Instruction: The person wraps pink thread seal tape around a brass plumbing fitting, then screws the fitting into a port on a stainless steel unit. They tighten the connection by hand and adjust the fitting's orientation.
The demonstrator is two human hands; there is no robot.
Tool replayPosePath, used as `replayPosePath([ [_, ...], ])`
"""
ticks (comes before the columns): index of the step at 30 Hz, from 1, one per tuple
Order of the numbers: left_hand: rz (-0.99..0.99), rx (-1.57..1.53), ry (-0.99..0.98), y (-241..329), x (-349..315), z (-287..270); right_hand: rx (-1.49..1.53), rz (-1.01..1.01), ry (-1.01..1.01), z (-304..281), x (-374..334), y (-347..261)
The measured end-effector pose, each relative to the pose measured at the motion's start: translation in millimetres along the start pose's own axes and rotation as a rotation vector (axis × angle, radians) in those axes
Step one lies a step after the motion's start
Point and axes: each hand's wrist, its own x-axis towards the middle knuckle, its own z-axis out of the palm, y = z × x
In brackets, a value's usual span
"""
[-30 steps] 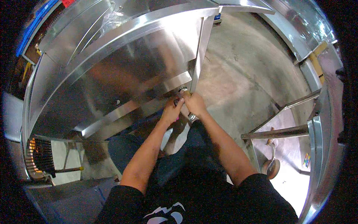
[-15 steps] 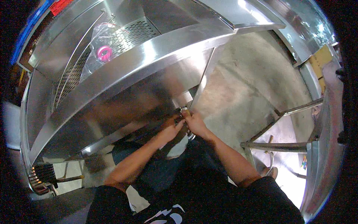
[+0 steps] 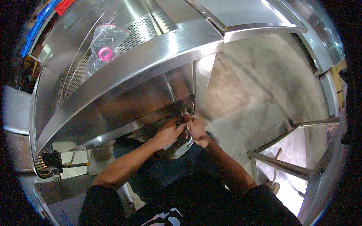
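Both of my hands meet at a small silvery metal fitting (image 3: 184, 112) below the lower edge of a steel front panel (image 3: 151, 100). My left hand (image 3: 169, 132) comes in from the left, its fingers curled and pressed against the piece. Close beside it, my right hand (image 3: 197, 130) is closed too, its thumb on top near the fitting. A shiny curved metal piece (image 3: 189, 142) hangs just under the right hand; a small yellowish spot shows between the hands. My fingers hide most of what they grip, so its exact kind cannot be made out.
Above the panel is a steel basin (image 3: 124, 66) with perforated plates (image 3: 139, 32). A clear plastic bag (image 3: 95, 67) with a pink ring (image 3: 105, 54) lies there. Steel frame bars (image 3: 281, 164) stand at the right. A black-headed brush-like tool (image 3: 49, 162) is at the lower left.
The view has shifted, showing more of the panel's underside. My hands stay together at the fitting, the right one turned a little, and more of the curved metal piece shows below them.
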Motion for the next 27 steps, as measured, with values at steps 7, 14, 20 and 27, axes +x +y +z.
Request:
replayPosePath([
  [7,0.129,0.010,-0.071,-1,6,-6,0.170,0.002,-0.116,-6,5,10],
  [14,0.235,0.109,-0.025,-48,3,15,-0.382,-0.081,0.013,-14,10,-1],
  [20,0.188,0.476,-0.023,-76,11,30,-0.253,0.004,0.108,-5,-1,1],
  [27,0.318,0.514,0.213,-53,9,22,-0.150,-0.026,0.145,-1,-9,-6],
])
